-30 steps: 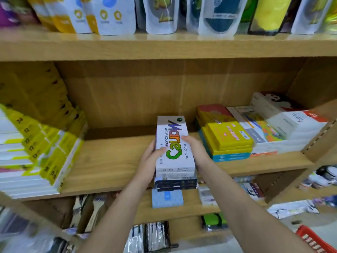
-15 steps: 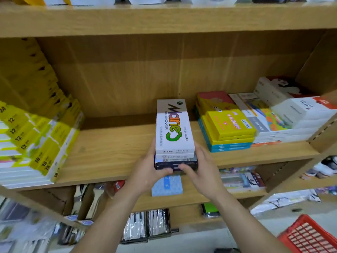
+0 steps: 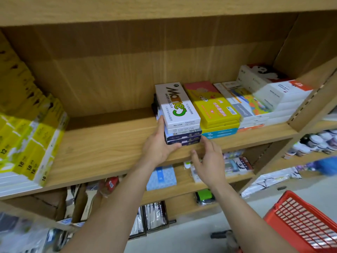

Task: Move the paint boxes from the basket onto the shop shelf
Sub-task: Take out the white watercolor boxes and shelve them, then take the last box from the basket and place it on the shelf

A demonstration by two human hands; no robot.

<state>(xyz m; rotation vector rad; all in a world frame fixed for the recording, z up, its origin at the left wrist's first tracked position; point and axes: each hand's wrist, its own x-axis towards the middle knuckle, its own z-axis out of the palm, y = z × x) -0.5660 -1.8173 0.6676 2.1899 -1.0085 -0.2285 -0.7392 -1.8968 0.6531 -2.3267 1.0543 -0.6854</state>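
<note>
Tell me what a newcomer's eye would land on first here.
The paint boxes, stacked with a white Marie's one on top, sit mid-shelf beside yellow boxes. The left hand grips the stack's left side and front, and the right hand hovers open at the shelf edge. A red basket glows at lower right, and yellow packs fill the shelf's left end.

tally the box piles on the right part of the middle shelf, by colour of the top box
white top: 2, the marie's pile and the panda pile
yellow top: 1, the yellow pile
colourful print top: 1, the print pile
total: 4
</note>
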